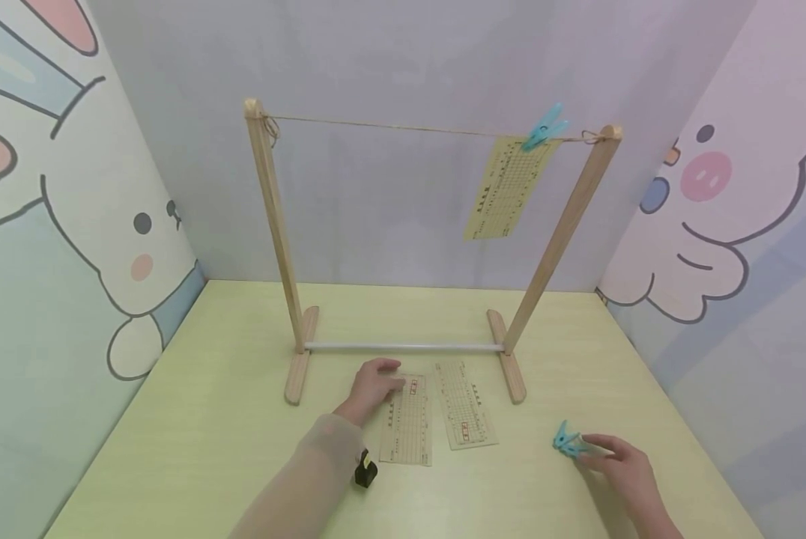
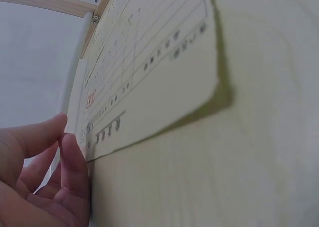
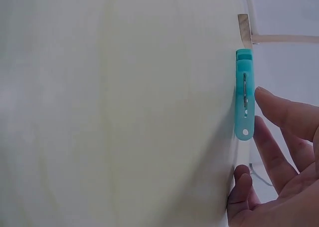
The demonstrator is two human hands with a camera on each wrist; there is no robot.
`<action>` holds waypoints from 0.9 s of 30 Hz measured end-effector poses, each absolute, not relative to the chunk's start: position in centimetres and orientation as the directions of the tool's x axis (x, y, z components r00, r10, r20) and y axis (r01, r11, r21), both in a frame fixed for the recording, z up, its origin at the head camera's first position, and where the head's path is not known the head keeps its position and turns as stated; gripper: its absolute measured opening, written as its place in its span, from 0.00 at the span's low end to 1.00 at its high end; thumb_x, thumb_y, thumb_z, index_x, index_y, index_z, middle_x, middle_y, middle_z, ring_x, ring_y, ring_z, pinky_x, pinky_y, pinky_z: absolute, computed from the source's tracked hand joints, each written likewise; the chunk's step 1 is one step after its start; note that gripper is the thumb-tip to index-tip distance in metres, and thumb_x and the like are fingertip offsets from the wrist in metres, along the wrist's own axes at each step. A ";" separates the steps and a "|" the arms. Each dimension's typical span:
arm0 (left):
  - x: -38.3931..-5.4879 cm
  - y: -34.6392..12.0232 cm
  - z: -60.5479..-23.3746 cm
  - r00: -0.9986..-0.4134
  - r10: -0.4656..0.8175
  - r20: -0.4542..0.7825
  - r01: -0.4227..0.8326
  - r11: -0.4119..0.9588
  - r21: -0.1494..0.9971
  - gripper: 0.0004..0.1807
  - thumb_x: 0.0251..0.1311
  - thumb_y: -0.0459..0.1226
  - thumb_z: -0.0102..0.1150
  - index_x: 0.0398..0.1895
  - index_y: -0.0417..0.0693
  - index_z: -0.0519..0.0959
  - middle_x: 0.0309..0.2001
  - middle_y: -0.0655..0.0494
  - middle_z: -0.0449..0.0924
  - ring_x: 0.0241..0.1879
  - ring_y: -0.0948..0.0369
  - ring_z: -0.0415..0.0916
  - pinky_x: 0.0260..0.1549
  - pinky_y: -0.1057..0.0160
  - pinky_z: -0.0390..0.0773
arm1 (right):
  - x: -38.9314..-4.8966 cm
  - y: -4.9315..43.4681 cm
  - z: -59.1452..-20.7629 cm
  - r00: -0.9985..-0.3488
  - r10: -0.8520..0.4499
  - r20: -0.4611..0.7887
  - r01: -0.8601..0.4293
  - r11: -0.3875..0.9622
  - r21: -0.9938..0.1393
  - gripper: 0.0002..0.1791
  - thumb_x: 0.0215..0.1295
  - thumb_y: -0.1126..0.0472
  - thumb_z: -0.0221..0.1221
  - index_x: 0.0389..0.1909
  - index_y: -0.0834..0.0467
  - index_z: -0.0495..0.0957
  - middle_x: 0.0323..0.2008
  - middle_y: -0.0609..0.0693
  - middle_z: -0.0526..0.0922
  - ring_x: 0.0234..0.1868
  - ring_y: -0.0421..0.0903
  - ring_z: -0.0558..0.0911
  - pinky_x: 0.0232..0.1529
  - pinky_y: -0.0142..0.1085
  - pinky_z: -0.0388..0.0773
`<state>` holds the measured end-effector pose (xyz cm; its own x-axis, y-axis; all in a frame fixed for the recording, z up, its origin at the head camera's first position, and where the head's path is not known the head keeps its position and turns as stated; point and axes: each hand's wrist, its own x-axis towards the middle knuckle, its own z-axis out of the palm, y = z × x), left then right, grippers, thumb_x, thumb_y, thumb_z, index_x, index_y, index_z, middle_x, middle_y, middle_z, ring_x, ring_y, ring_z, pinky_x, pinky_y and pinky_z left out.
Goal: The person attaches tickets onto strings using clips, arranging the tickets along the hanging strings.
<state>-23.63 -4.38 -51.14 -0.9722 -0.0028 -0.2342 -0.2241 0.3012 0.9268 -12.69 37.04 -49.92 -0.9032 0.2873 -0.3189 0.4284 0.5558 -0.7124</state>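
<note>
My left hand (image 1: 372, 388) is at the far left corner of a printed paper slip (image 1: 406, 427) lying on the table. The left wrist view shows its thumb and finger close together beside the slip's edge; whether they touch the paper is unclear. On the right, the thumb and fingers of my right hand (image 1: 615, 466) are spread at the handle end of a blue clothespin (image 3: 244, 97) on the table. No firm pinch on it shows. A second slip (image 1: 466, 404) lies between the hands.
A wooden frame (image 1: 275, 224) carries a string (image 1: 376, 125) between its posts. A yellow slip (image 1: 507, 191) hangs near the right post (image 1: 565, 232), held by another blue clothespin (image 1: 544, 129). Cartoon-printed panels (image 1: 706, 224) stand on both sides.
</note>
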 end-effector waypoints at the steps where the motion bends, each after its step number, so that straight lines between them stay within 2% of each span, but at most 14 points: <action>1: -23.7 -4.4 -51.2 -0.972 0.001 -0.237 -0.226 0.299 0.927 0.23 0.57 0.32 0.66 0.57 0.41 0.77 0.61 0.42 0.76 0.31 0.63 0.75 0.28 0.69 0.77 | -12.7 37.1 -49.9 -0.905 0.284 -0.317 0.425 0.560 -0.711 0.32 0.55 0.51 0.71 0.58 0.61 0.78 0.68 0.67 0.67 0.43 0.41 0.75 0.39 0.32 0.72; 4: -23.9 -4.5 -51.4 -0.970 0.004 -0.243 -0.231 0.290 0.929 0.23 0.57 0.31 0.66 0.58 0.41 0.77 0.60 0.42 0.76 0.23 0.65 0.71 0.24 0.70 0.74 | -12.7 37.2 -49.9 -0.911 0.272 -0.309 0.412 0.581 -0.702 0.32 0.54 0.51 0.72 0.58 0.61 0.78 0.68 0.67 0.68 0.44 0.40 0.76 0.41 0.33 0.71; 10: -24.1 -4.6 -51.9 -0.967 -0.018 -0.253 -0.248 0.293 0.924 0.26 0.53 0.31 0.68 0.58 0.41 0.77 0.56 0.44 0.79 0.21 0.66 0.72 0.22 0.70 0.75 | -12.7 37.1 -50.0 -0.915 0.260 -0.307 0.403 0.588 -0.702 0.31 0.53 0.52 0.72 0.56 0.62 0.79 0.66 0.67 0.71 0.47 0.45 0.79 0.49 0.44 0.76; 12: -24.1 -4.7 -52.1 -0.967 -0.024 -0.255 -0.250 0.298 0.921 0.27 0.52 0.30 0.68 0.58 0.42 0.77 0.53 0.45 0.80 0.21 0.66 0.73 0.22 0.70 0.75 | -12.7 37.1 -50.0 -0.917 0.255 -0.307 0.400 0.590 -0.701 0.31 0.53 0.51 0.72 0.56 0.62 0.79 0.65 0.67 0.72 0.46 0.45 0.80 0.47 0.42 0.76; 16: -24.0 -4.8 -52.3 -0.966 -0.041 -0.254 -0.254 0.318 0.914 0.27 0.50 0.31 0.69 0.57 0.45 0.78 0.49 0.47 0.82 0.20 0.65 0.73 0.21 0.70 0.75 | -12.5 37.3 -50.4 -0.918 0.256 -0.303 0.397 0.600 -0.694 0.31 0.52 0.52 0.73 0.56 0.62 0.79 0.60 0.67 0.76 0.42 0.41 0.79 0.40 0.33 0.74; 20: -24.0 -4.8 -52.3 -0.971 -0.061 -0.230 -0.236 0.350 0.907 0.26 0.49 0.32 0.71 0.55 0.46 0.79 0.48 0.48 0.82 0.20 0.64 0.74 0.21 0.68 0.76 | -12.4 37.4 -50.7 -0.918 0.251 -0.306 0.396 0.584 -0.709 0.32 0.51 0.56 0.73 0.57 0.62 0.78 0.54 0.65 0.80 0.41 0.41 0.78 0.38 0.32 0.74; 27: -23.8 -4.6 -52.3 -0.977 -0.044 -0.207 -0.208 0.393 0.896 0.25 0.49 0.32 0.72 0.55 0.44 0.79 0.51 0.49 0.81 0.23 0.64 0.75 0.25 0.67 0.77 | -12.3 37.8 -50.8 -0.919 0.243 -0.310 0.393 0.582 -0.712 0.33 0.52 0.61 0.72 0.60 0.64 0.75 0.57 0.69 0.76 0.41 0.42 0.77 0.37 0.30 0.75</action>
<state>-23.77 -4.61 -52.35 -0.9773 -0.0442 -0.2072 -0.2077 0.3929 0.8958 -12.32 37.83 -50.76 -0.9194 0.2428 -0.3095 0.3933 0.5818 -0.7119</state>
